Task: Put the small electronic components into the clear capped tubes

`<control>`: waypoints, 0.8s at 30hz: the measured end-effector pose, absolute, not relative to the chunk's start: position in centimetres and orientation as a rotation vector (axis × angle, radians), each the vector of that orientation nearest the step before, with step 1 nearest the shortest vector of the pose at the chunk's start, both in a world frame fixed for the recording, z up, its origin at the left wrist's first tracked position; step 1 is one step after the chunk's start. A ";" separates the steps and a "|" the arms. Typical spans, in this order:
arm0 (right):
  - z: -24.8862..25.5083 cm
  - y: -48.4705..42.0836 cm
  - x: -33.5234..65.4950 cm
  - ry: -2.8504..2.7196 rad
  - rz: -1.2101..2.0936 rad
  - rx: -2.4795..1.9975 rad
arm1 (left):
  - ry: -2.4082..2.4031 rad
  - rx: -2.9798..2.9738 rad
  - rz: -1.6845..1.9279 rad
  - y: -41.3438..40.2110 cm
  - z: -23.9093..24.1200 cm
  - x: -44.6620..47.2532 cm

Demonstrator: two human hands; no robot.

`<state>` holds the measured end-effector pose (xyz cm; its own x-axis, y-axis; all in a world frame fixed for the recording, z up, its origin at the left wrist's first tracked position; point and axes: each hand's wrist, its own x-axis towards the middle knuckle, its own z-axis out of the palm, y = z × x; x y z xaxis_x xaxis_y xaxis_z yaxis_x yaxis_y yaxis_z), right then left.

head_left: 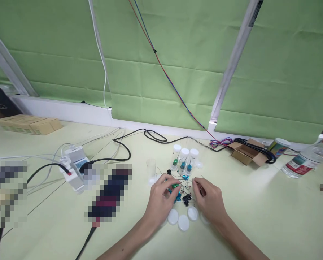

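My left hand (162, 195) is closed in a pinch, with a small green part (175, 186) with thin wire leads at its fingertips. Across from it, my right hand (208, 196) is also pinched; a thin lead seems to reach its fingertips, but what it holds is too small to make out. Between and below the hands lie loose small blue parts (178, 196), black parts (187, 199) and fine wires. Just beyond stand several clear vials with white caps (184, 153), containing green and blue parts. Round white caps (183, 222) lie nearer me.
An uncapped clear vial (151, 169) stands left of the hands. A power strip (74, 169) with cables is further left. Behind are a black cable (153, 139) and an open cardboard box (248, 153). A plastic bottle (302, 164) stands at right; yellow boxes (28, 124) sit far left.
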<state>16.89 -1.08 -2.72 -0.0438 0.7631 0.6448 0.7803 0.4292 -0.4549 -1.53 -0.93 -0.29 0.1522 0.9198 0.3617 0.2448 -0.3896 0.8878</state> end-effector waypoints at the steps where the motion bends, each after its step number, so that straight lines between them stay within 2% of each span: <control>1: -2.4 -0.9 17.1 -1.805 -0.026 -1.331 | 1.120 1.777 1.278 -1.0 -0.3 -1.5; 10: 1.9 1.1 15.1 -2.243 0.107 -1.427 | 1.129 1.864 1.420 -2.4 -0.5 -1.4; 19: 0.7 5.2 11.6 -2.538 0.162 -1.429 | 0.682 2.349 1.442 -2.9 -1.9 -1.2; 24: 0.9 5.5 11.6 -2.650 0.223 -1.434 | 0.630 2.468 1.362 -3.2 -1.2 -1.1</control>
<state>11.62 5.52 0.91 -0.5438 0.8385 0.0352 0.8208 0.5401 -0.1862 -1.09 -3.17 -1.24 0.4688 0.4853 0.7380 0.2486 -0.8742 0.4170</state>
